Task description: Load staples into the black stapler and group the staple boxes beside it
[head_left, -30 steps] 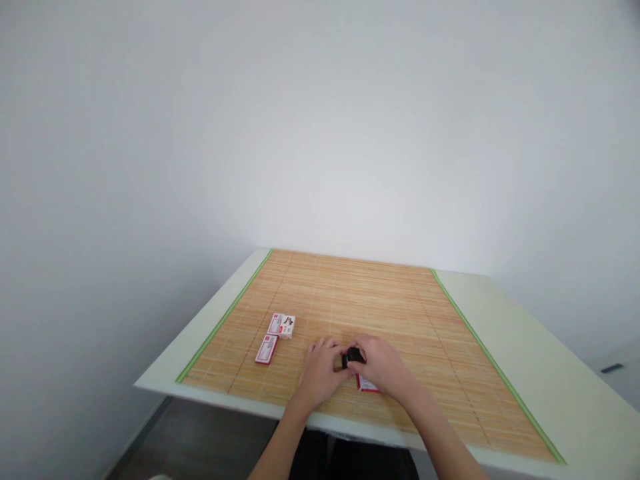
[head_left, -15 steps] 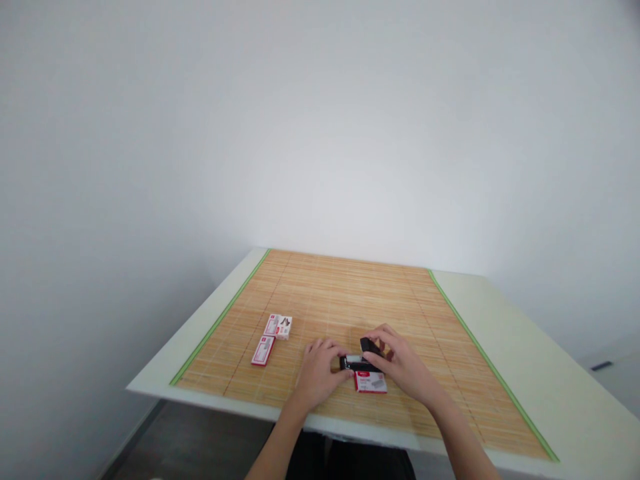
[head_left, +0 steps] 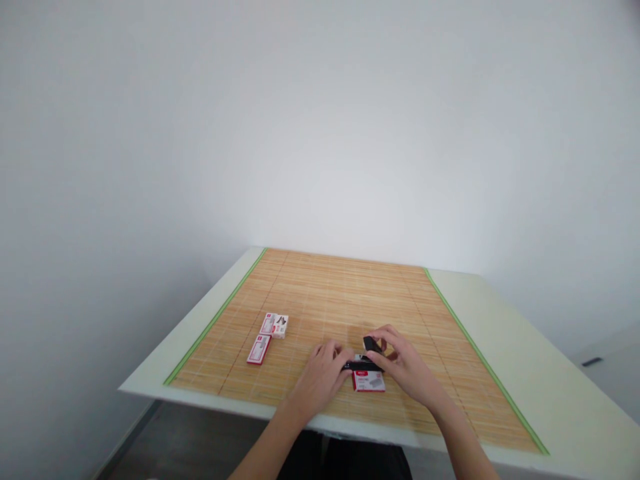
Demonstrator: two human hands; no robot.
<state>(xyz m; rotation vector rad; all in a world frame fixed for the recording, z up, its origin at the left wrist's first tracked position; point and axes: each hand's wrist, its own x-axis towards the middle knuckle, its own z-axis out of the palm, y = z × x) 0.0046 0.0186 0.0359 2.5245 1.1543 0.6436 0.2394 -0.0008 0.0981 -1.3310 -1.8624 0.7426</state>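
Left grip (head_left: 323,373) has closed in, pinching black stapler (head_left: 364,366) at its 9 o'clock end; right grip (head_left: 406,367) pinches the raised top. Red-white box (head_left: 370,382) at stapler's 6, three boxes (head_left: 259,349) at left grip's 10; contents hidden. Fingers cover stapler ends.

Left hand (head_left: 324,375) and right hand (head_left: 404,365) hold a black stapler (head_left: 363,366) beside a red-and-white box (head_left: 369,382).

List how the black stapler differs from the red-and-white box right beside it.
The black stapler is mostly dark; the red-and-white box is printed in light and red.
The stapler's top is raised at an angle, while the box lies flat.
The left hand and right hand hold the stapler; neither grips the box.
Both are near the mat's front edge.
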